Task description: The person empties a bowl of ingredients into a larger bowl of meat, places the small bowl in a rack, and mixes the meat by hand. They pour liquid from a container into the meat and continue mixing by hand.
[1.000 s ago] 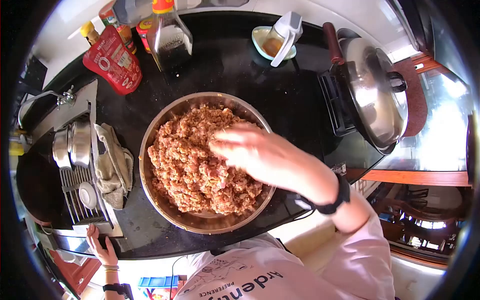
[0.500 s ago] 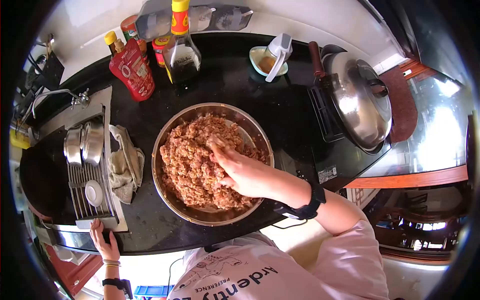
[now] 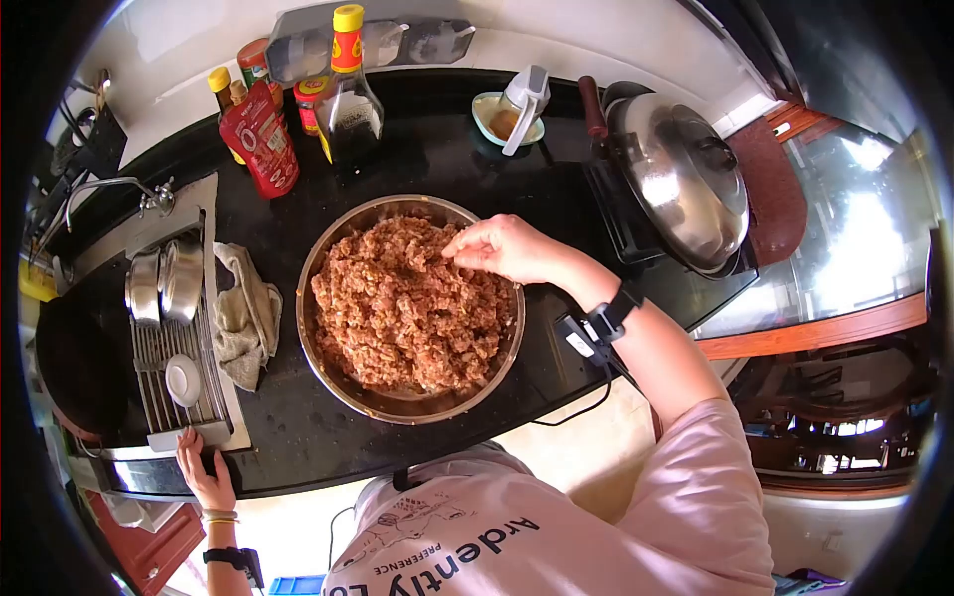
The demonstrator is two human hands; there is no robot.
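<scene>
A wide metal bowl (image 3: 310,370) on the black counter holds a large heap of minced meat (image 3: 407,308), loose and lumpy, with small pale and yellowish bits in it. My right hand (image 3: 507,248) hovers at the bowl's upper right side, its loosely bent fingers pointing at the meat. Nothing shows in its grasp. Far to the left, my left hand (image 3: 207,479) rests with outstretched fingers on the front edge of the sink (image 3: 189,438), by the metal drying rack (image 3: 154,382).
Behind the bowl stand a sauce bottle (image 3: 353,114), a red pouch (image 3: 260,144) and other jars. A small dish (image 3: 487,111) holds a white-handled container (image 3: 527,94). A lidded pan (image 3: 676,179) sits right on a cooker. A cloth (image 3: 246,318) lies beside the sink.
My right hand has lifted out of the minced meat and moved up and right towards the bowl's rim. My left hand stays at the sink edge. The view has shifted slightly.
</scene>
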